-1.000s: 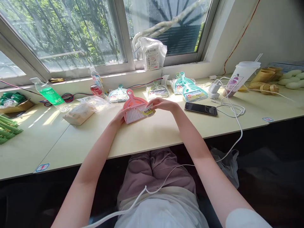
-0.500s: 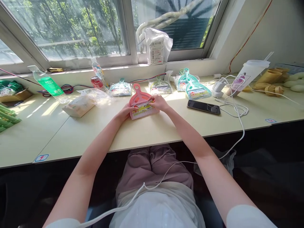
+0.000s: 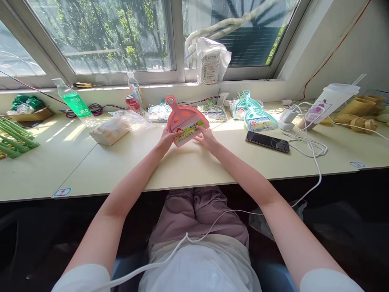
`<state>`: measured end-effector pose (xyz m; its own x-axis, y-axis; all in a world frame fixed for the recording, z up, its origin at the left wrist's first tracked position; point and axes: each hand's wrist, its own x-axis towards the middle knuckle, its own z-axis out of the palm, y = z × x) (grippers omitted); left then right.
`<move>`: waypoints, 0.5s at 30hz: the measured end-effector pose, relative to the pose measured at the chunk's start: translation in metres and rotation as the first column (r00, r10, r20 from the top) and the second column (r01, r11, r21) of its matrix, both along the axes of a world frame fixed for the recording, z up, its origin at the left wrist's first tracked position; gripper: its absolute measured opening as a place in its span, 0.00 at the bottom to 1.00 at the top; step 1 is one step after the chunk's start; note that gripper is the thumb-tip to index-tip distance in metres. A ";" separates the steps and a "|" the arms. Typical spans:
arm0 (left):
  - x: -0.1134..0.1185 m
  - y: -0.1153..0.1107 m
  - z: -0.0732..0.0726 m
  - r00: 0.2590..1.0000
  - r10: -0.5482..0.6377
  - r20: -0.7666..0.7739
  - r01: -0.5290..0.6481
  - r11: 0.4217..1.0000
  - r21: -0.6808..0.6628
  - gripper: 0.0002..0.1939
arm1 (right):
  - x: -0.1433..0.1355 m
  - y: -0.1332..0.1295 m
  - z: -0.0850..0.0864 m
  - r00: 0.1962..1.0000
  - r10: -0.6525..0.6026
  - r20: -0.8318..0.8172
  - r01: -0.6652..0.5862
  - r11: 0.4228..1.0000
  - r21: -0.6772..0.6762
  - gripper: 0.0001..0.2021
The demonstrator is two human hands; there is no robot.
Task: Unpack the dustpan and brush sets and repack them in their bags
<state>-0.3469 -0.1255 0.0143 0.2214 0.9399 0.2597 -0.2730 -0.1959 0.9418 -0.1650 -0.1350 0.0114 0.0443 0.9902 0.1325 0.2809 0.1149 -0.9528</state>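
A pink dustpan [image 3: 187, 114] with a small brush and a yellow-and-white printed label is held tilted above the table, its looped handle pointing up and to the left. My left hand [image 3: 167, 139] grips its lower left edge, thumb across the front. At its lower right, my right hand [image 3: 207, 138] has its thumb on the label side and fingers under the edge. Behind it lie packed dustpan sets: a light blue one [image 3: 159, 111], an olive green one [image 3: 212, 110] and a turquoise one [image 3: 259, 120] beside others.
To the right lie a black phone [image 3: 267, 141], a white charger [image 3: 288, 118] with coiled cable and a leaning plastic cup [image 3: 330, 101]. On the left are a tissue pack [image 3: 110, 130], a green-labelled bottle [image 3: 74, 104] and a red can [image 3: 131, 103]. A wrapped box [image 3: 210, 67] stands on the sill.
Both hands have raised the pink dustpan and tilted it, its right side now higher. My right hand has shifted from the front of the label to the lower right edge. The view has shifted slightly.
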 end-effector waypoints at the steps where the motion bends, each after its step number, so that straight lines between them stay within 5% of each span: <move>1: 0.001 0.000 -0.002 1.000 0.007 0.003 -0.007 1.000 0.001 0.38 | -0.003 0.001 -0.003 0.984 0.045 -0.172 -0.054 0.997 -0.052 0.18; 4: 0.002 0.003 -0.006 0.999 0.030 0.010 -0.030 0.999 -0.015 0.38 | -0.011 -0.001 -0.006 0.846 0.035 -0.533 -0.103 0.990 -0.100 0.12; 12: -0.008 0.012 -0.005 0.992 -0.112 -0.065 0.113 0.993 0.013 0.36 | -0.006 -0.001 -0.001 0.763 0.070 -0.642 -0.149 0.986 -0.069 0.05; 13: -0.012 0.014 -0.004 0.993 -0.039 -0.111 0.040 0.999 0.015 0.34 | -0.003 0.000 0.000 0.763 0.060 -0.644 -0.134 0.989 -0.067 0.05; 15: -0.028 0.019 -0.003 0.927 0.290 -0.239 -0.273 0.956 0.104 0.32 | 0.003 0.001 0.002 0.772 0.039 -0.635 -0.110 0.991 -0.073 0.06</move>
<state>-0.3752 -0.1064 0.0115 0.0159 0.9551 0.2957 0.0438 -0.2962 0.9541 -0.1620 -0.1343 0.0137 0.0085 1.0000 0.0013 -0.3924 0.0045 -0.9198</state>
